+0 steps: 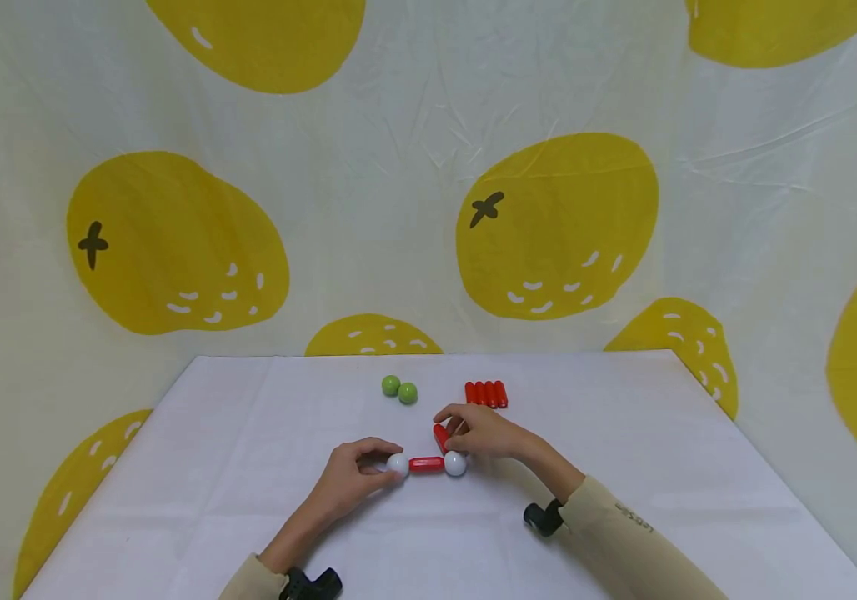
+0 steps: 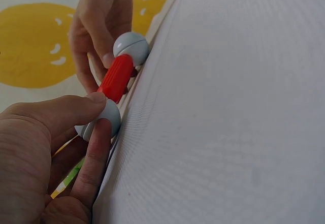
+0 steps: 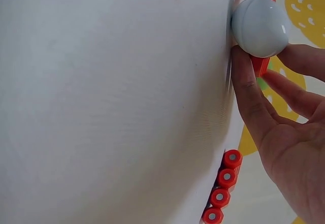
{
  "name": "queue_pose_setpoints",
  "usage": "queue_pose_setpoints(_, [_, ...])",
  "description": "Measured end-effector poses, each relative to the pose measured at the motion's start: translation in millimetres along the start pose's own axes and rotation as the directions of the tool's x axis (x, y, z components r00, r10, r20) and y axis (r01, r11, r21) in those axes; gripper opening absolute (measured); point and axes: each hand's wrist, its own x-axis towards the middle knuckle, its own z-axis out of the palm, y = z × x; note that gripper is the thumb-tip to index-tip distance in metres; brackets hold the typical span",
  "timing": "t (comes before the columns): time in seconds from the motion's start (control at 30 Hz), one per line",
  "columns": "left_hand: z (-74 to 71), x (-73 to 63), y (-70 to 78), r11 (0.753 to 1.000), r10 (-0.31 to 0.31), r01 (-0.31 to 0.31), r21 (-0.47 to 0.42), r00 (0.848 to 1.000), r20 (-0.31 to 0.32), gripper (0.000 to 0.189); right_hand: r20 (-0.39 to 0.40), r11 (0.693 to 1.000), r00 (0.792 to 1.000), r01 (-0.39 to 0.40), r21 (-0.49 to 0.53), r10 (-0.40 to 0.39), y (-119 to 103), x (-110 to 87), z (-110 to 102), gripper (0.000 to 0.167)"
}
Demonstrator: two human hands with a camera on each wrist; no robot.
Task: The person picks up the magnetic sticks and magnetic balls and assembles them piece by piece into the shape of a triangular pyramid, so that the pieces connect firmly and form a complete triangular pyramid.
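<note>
A red rod (image 1: 427, 465) lies on the table between two white balls and joins them. My left hand (image 1: 357, 475) pinches the left white ball (image 1: 398, 465) between thumb and fingers, as the left wrist view also shows. A second red rod (image 1: 440, 437) points away from the right white ball (image 1: 455, 463), slanting up and left. My right hand (image 1: 484, 432) holds this second rod near the ball, its fingers bent around both. Part of that rod hides behind the fingers in the right wrist view, beside the white ball (image 3: 261, 27).
Two green balls (image 1: 399, 389) sit near the back of the white table (image 1: 263, 417). To their right, several red rods (image 1: 486, 394) lie side by side, with silvery discs in their ends. Behind the table hangs a cloth (image 1: 368, 208) with yellow fruit shapes.
</note>
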Motion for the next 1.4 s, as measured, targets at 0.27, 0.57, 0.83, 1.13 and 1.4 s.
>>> queue_pose_setpoints(0.27, [-1.3, 0.1, 0.4, 1.000, 0.005, -0.005, -0.005, 1.000, 0.008, 0.031, 0.000, 1.000, 1.000, 0.009, 0.011, -0.009, 3, 1.6, -1, 0.041])
queue_pose_setpoints(0.57, [-1.6, 1.0, 0.2, 1.000, 0.002, -0.002, -0.005, 1.000, 0.007, 0.031, -0.002, 1.000, 1.000, 0.005, 0.024, -0.005, 1, 3.0, -10, 0.040])
queue_pose_setpoints(0.83, [-0.5, 2.2, 0.3, 1.000, 0.010, -0.010, 0.017, 1.000, -0.002, 0.029, -0.048, 0.999, 0.999, 0.017, 0.028, -0.016, -6, 16.4, -24, 0.035])
queue_pose_setpoints(1.13, [-0.6, 1.5, -1.1, 0.999, 0.016, -0.016, 0.037, 1.000, 0.008, 0.031, -0.089, 0.999, 0.995, 0.035, -0.004, -0.036, -14, 45.3, -27, 0.031])
queue_pose_setpoints(1.4, [-1.2, 0.7, -1.5, 1.000, 0.000, 0.000, 0.024, 1.000, 0.016, 0.032, -0.064, 0.996, 0.998, 0.024, -0.082, -0.029, -20, 63.4, -23, 0.036])
